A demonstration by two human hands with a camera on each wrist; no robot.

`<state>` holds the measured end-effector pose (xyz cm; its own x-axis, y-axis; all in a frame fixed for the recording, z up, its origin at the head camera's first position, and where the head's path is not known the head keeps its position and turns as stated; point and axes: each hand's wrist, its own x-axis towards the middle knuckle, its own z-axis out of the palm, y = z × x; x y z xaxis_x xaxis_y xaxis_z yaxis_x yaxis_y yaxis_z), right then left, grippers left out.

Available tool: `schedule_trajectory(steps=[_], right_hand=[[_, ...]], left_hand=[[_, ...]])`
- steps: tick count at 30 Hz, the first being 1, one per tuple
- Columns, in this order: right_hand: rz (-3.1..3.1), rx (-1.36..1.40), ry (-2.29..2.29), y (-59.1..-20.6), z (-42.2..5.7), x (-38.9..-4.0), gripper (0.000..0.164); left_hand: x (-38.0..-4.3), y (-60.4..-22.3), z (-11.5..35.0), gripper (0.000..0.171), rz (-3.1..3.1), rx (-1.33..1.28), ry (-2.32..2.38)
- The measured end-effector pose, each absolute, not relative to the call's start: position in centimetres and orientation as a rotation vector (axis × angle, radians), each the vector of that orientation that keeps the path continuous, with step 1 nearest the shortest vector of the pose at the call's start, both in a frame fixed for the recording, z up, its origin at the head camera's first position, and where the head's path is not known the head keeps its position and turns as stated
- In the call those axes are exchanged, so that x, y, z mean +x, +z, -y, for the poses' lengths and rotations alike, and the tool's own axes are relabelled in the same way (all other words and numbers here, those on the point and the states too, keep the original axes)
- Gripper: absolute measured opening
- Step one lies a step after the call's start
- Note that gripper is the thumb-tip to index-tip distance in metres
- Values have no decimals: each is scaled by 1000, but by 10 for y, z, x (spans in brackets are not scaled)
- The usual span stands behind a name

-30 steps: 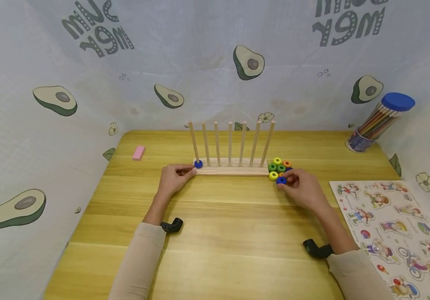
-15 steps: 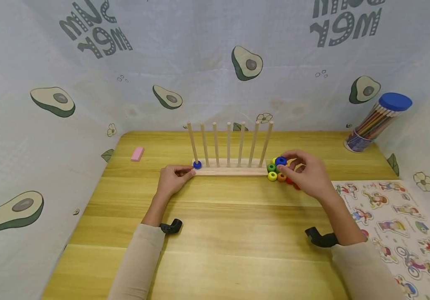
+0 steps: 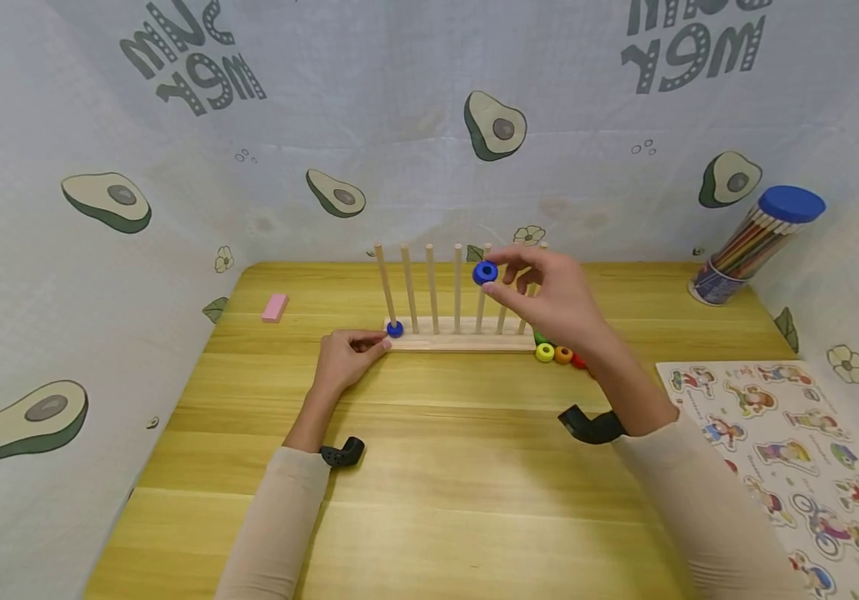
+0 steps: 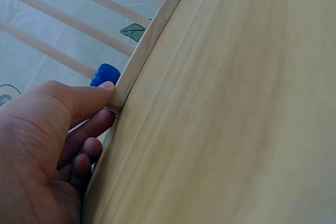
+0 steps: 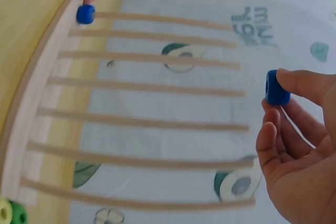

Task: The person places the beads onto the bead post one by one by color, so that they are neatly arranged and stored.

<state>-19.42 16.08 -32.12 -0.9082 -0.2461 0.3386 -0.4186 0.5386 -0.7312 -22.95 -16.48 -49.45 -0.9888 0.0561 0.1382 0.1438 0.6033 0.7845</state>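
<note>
A wooden peg rack [image 3: 444,342] with several upright pegs stands toward the back of the table. One blue bead [image 3: 395,329] sits at the foot of its leftmost peg. My left hand [image 3: 344,360] pinches the left end of the rack's base, thumb on the front, as the left wrist view shows close up. Between thumb and fingertips my right hand [image 3: 552,300] holds another blue bead [image 3: 485,272], raised near the tops of the pegs right of the middle. In the right wrist view this held bead [image 5: 277,87] is apart from the peg ends.
Yellow, orange, red and green beads [image 3: 545,352] lie by the rack's right end, partly hidden by my right hand. A pink eraser [image 3: 275,307] lies back left. A tub of pencils [image 3: 744,246] stands back right, and a picture board [image 3: 774,433] lies at the right.
My right hand has picked up a blue bead from the group at the right, lifted it and carried it left over the rack. The left hand stays at the base.
</note>
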Motion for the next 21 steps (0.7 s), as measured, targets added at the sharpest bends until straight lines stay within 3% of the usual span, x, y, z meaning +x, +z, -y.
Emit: schedule_trajectory(steps=[7,21], right_hand=[[2576,673,1285,-302,-115,-220,32],[2641,768,1233,-300,-61,-258,37]], left_hand=[[-230,-495,165,23,2716,-182,-1350],[-230,-496,167,25,2717,-198,-1334]])
